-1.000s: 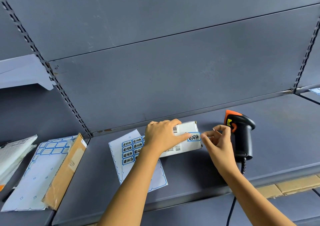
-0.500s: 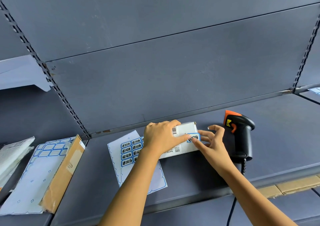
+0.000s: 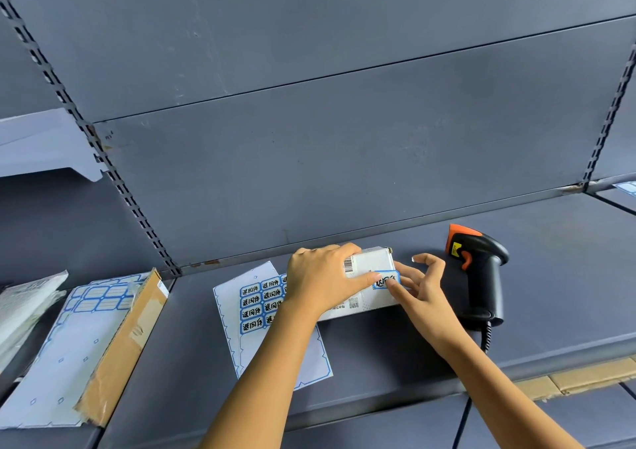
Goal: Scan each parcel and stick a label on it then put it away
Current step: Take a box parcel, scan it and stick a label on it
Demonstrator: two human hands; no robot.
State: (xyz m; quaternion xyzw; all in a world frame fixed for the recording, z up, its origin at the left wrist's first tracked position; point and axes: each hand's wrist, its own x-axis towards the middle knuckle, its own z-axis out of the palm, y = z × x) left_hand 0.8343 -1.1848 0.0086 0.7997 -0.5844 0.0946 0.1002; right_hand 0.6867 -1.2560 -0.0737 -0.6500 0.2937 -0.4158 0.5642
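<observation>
1. We see one white parcel (image 3: pixel 373 265) lying flat on the grey shelf (image 3: pixel 378 366), close to the back panel. Every place below is given from this parcel.
2. Two hands are on it. The left hand (image 3: pixel 320 276) covers the parcel's left half, its grip clamped on the parcel: fingers folded over the far edge, thumb laid across the top.
3. The right hand (image 3: pixel 426 292) comes in from the parcel's right side. Its grip is apart, fingers spread and holding nothing, with the index fingertip pressed on the label.
4. One blue-bordered label (image 3: pixel 387 280) sits on the parcel's top face, near its right end, between the left thumb and the right index finger.
5. One label sheet (image 3: pixel 261 314) lies under the parcel's left end and runs toward us. On it we count seven whole printed labels, and two more cut off by the left wrist.
6. One black and orange scanner (image 3: pixel 478 276) lies on the shelf just right of the parcel, beyond the right hand.
7. Well to the parcel's left lies one cardboard box (image 3: pixel 124 345), with one second sheet (image 3: pixel 69 342) against it, and pale plastic bags (image 3: pixel 24 305) farther left; their number we cannot tell.
</observation>
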